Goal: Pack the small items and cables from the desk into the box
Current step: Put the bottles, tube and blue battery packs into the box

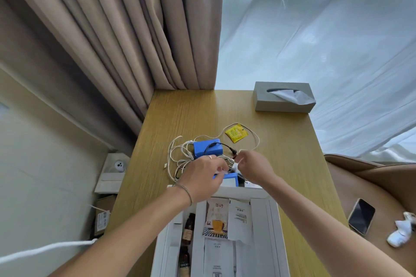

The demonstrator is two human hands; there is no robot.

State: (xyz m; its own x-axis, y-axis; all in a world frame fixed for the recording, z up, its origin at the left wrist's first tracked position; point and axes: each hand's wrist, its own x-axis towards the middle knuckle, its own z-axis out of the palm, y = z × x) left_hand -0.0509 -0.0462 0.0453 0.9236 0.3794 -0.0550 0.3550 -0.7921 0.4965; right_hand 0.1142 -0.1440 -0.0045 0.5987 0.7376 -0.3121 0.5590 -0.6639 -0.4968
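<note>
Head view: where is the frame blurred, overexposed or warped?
Head view: motion blur smears the left hand and right hand over the cable tangle; the sheer curtain is blown out by daylight; wide-angle distortion splays the beige curtain folds; the tissue box stays sharp.

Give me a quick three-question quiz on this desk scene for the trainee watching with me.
1. True or false: the yellow packet already lies inside the white box.
2. Multiple choice: the tissue box stands at the desk's A) far right corner, B) near left corner, C) middle.
3. Fill in: both hands, left and right, work at the tangle of white ___ beside the blue block.

Key: 1 false, it lies on the desk inside a cable loop; 2 A; 3 cables.
</note>
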